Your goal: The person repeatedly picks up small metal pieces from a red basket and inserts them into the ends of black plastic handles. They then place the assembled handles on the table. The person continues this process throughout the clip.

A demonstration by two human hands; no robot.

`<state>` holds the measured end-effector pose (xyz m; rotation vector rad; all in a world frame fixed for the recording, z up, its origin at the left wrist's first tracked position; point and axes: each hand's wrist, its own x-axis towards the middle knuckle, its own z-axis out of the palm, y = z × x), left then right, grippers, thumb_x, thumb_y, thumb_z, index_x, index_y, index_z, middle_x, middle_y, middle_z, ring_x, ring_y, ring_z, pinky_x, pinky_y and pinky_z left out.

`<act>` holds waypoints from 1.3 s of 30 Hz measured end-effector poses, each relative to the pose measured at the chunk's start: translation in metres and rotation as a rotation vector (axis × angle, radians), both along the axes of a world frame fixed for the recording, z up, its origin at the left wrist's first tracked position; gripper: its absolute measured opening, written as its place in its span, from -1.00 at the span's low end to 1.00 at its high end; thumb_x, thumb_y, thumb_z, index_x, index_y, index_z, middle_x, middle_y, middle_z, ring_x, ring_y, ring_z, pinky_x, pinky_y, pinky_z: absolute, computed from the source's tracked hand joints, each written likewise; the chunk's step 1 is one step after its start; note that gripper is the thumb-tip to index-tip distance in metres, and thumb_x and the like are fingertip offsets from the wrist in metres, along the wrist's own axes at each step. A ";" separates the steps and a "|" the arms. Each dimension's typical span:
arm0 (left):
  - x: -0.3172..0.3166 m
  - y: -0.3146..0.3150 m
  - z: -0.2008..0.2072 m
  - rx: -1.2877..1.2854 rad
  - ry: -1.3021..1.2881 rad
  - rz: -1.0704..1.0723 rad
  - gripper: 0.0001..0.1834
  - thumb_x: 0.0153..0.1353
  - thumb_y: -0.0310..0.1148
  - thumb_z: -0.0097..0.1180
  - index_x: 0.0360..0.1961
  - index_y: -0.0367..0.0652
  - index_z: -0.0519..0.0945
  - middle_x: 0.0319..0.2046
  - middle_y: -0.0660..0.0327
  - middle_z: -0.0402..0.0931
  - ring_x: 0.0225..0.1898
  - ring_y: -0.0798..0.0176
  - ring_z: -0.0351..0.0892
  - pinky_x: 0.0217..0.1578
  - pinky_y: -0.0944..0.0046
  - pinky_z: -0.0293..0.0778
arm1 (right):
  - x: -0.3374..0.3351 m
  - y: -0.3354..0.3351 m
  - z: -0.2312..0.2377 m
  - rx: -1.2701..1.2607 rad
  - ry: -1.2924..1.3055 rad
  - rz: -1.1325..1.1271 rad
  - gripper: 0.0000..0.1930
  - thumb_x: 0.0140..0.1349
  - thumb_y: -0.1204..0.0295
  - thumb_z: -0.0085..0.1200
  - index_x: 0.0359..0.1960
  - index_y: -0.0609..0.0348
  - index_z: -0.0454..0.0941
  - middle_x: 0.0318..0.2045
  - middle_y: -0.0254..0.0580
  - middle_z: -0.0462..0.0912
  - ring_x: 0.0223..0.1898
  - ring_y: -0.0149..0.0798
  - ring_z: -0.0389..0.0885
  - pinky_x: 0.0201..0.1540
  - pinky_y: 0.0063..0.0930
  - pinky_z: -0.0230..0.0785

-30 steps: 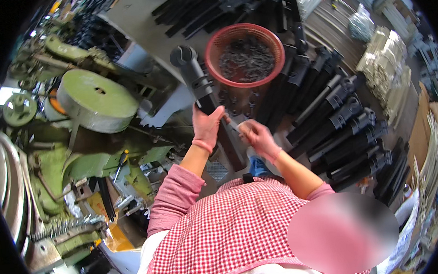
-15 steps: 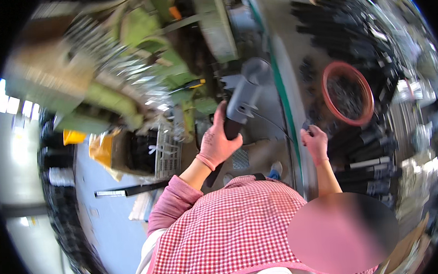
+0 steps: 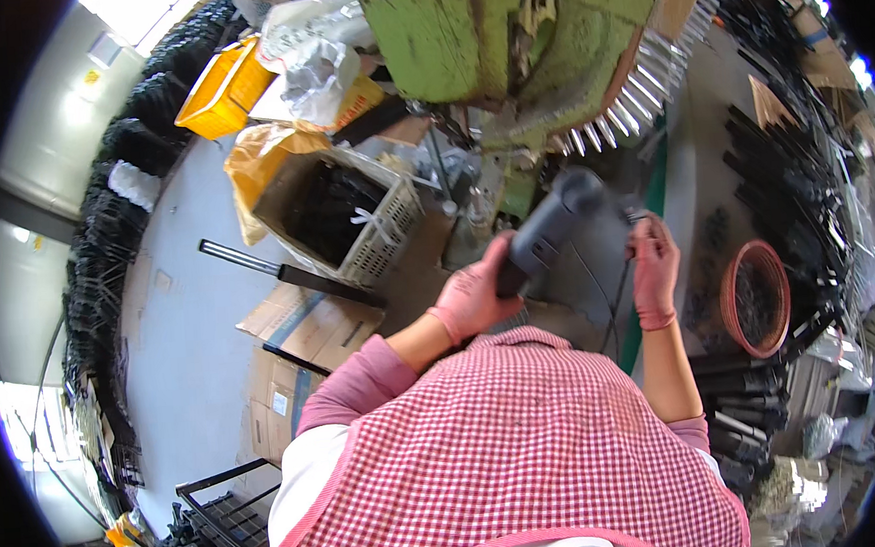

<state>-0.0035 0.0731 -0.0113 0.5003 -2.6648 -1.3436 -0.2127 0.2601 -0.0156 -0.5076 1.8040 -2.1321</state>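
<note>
My left hand point(image 3: 474, 289), in a pink glove, is closed around the lower end of a thick dark grey tube point(image 3: 547, 229). The tube slants up and to the right, and its far end is blurred. Just right of that far end is my gloved right hand point(image 3: 656, 272), its fingers pinched on a small dark piece point(image 3: 634, 211), too small and blurred to name. A gap shows between this hand and the tube. A thin dark cable hangs below and between the two.
A green machine point(image 3: 434, 48) with a row of shiny metal rods point(image 3: 637, 101) stands ahead. To the left are a white crate point(image 3: 384, 245) of black parts, a yellow bin point(image 3: 226, 91) and cardboard point(image 3: 335, 325). On the right-hand bench sit a red bowl point(image 3: 730, 306) and black tubes point(image 3: 751, 159).
The view has swung left. My right hand has come from beside the red bowl toward the tube's far end with the small piece. My left hand still grips the tube.
</note>
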 end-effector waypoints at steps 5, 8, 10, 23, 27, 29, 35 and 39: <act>0.009 -0.012 -0.006 -0.004 0.089 0.029 -0.09 -0.02 -0.29 0.34 0.34 -0.07 0.13 -0.23 -0.19 0.60 -0.18 -0.29 0.62 -0.18 -0.04 0.53 | 0.066 -0.006 -0.006 0.253 0.082 0.355 -0.79 0.38 0.43 0.09 -0.04 0.29 0.59 -0.38 -0.45 0.53 -0.38 -0.57 0.45 -0.34 -0.64 0.35; 0.012 -0.015 -0.002 0.033 0.051 0.027 -0.06 -0.03 -0.30 0.35 0.35 -0.13 0.12 -0.22 -0.21 0.59 -0.17 -0.28 0.62 -0.17 -0.03 0.53 | 0.084 -0.026 -0.006 0.064 -0.223 0.285 -0.78 0.33 0.46 0.16 -0.06 0.31 0.60 -0.29 -0.38 0.61 -0.36 -0.55 0.49 -0.31 -0.68 0.40; 0.013 -0.017 -0.002 0.016 0.068 0.034 -0.03 -0.05 -0.28 0.36 0.35 -0.25 0.09 -0.23 -0.23 0.59 -0.18 -0.28 0.63 -0.16 -0.03 0.53 | 0.087 -0.037 -0.005 0.011 -0.313 0.195 -0.79 0.32 0.47 0.18 -0.06 0.30 0.60 -0.30 -0.36 0.63 -0.35 -0.53 0.54 -0.33 -0.63 0.45; -0.009 -0.060 0.002 -0.291 0.090 0.123 -0.04 0.00 -0.27 0.29 0.33 -0.40 0.03 -0.23 -0.26 0.59 -0.17 -0.29 0.61 -0.15 -0.04 0.53 | 0.043 -0.118 -0.050 -0.515 -0.673 0.562 -0.97 0.36 0.46 0.07 -0.24 0.06 0.47 -0.21 -0.34 0.65 -0.15 -0.28 0.64 -0.01 -0.38 0.52; -0.017 -0.079 0.011 -0.340 0.030 0.191 -0.12 -0.01 -0.27 0.28 0.27 -0.35 0.09 -0.29 -0.23 0.60 -0.22 -0.28 0.63 -0.20 -0.08 0.54 | 0.034 -0.159 -0.055 -0.576 -0.608 0.628 -0.97 0.37 0.46 0.09 -0.20 0.03 0.51 -0.22 -0.41 0.63 -0.10 -0.30 0.61 0.04 -0.30 0.48; -0.019 -0.084 0.014 -0.371 -0.009 0.218 -0.15 -0.02 -0.28 0.27 0.24 -0.34 0.11 -0.32 -0.21 0.60 -0.25 -0.27 0.64 -0.24 -0.09 0.55 | 0.036 -0.169 -0.051 -0.548 -0.652 0.611 -0.93 0.36 0.44 0.12 -0.18 0.01 0.51 -0.18 -0.39 0.63 -0.09 -0.31 0.60 0.02 -0.29 0.48; -0.022 -0.109 0.019 -0.114 -0.153 0.133 -0.07 -0.04 -0.23 0.33 0.27 -0.38 0.10 -0.17 -0.33 0.56 -0.09 -0.27 0.61 -0.08 -0.03 0.49 | 0.042 -0.180 -0.042 -0.303 -0.682 0.384 -0.85 0.30 0.42 0.22 -0.32 -0.01 0.45 -0.30 -0.40 0.59 -0.18 -0.36 0.60 -0.12 -0.33 0.50; -0.027 -0.121 0.010 0.064 -0.324 0.081 -0.06 -0.04 -0.13 0.37 0.22 -0.42 0.13 -0.11 -0.27 0.53 0.01 -0.17 0.57 0.02 0.07 0.46 | 0.040 -0.186 -0.058 -0.123 -0.641 0.299 -0.84 0.29 0.39 0.24 -0.32 0.07 0.46 -0.38 -0.40 0.58 -0.39 -0.42 0.56 -0.28 -0.55 0.44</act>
